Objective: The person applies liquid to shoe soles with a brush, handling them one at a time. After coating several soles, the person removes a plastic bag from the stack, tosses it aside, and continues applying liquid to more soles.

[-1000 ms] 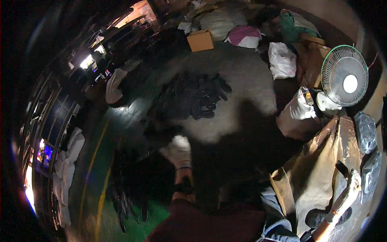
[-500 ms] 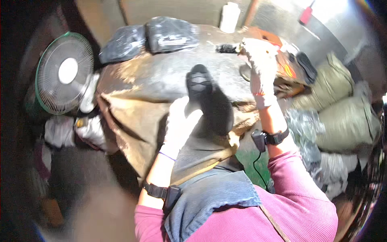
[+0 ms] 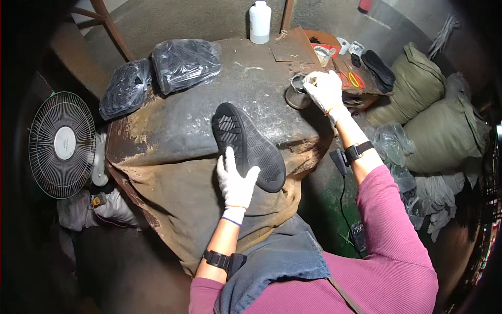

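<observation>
Left hand (image 3: 236,180), previously flat, now gripped the black sole (image 3: 248,145) at centre; right hand (image 3: 325,90), fingers curled, had reached the metal tin (image 3: 297,97) upper right.

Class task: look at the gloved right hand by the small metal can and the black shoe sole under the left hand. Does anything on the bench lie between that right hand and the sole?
Nothing visible does. Between the right hand at the metal can and the black sole held by the left hand lies only bare, stained bench top.
</observation>
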`<state>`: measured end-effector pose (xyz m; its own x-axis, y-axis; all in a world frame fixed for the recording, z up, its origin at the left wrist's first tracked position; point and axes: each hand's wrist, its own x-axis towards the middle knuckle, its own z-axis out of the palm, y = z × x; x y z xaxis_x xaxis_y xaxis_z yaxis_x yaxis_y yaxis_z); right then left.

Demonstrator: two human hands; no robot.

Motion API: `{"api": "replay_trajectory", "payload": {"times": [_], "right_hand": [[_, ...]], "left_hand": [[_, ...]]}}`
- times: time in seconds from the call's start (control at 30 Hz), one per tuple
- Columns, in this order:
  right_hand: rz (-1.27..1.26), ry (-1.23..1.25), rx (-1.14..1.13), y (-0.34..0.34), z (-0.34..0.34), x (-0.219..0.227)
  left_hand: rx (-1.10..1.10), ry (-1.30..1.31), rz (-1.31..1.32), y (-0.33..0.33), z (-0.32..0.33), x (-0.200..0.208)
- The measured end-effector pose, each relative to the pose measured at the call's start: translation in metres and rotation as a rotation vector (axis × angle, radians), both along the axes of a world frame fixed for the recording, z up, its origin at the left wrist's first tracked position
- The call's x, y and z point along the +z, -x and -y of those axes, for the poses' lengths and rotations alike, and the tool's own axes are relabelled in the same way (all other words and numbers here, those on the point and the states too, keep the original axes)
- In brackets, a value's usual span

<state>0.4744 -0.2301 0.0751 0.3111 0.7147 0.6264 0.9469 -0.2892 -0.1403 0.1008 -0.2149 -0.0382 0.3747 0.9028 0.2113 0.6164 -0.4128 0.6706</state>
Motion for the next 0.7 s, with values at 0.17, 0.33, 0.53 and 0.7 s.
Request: {"api": "replay_trajectory", "payload": {"times": [0.17, 0.33, 0.53, 0.7], "right_hand": [[0.146, 0.194, -0.105, -0.028, -0.017, -0.044], [0.026, 0.169, -0.002, -0.018, -0.026, -0.045], [-1.235, -0.844, 0.208, -0.073, 0.015, -0.055], [-0.714, -0.588, 0.242, 0.032, 0.002, -0.002]], "left_hand": [[-0.188, 0.687, 0.731, 0.038, -0.034, 0.016], [-0.442, 1.289, 1.567, 0.082, -0.056, 0.040], [-0.802, 1.382, 1.797, 0.049, -0.052, 0.111], [-0.727, 1.430, 1.665, 0.038, -0.044, 0.113]]}}
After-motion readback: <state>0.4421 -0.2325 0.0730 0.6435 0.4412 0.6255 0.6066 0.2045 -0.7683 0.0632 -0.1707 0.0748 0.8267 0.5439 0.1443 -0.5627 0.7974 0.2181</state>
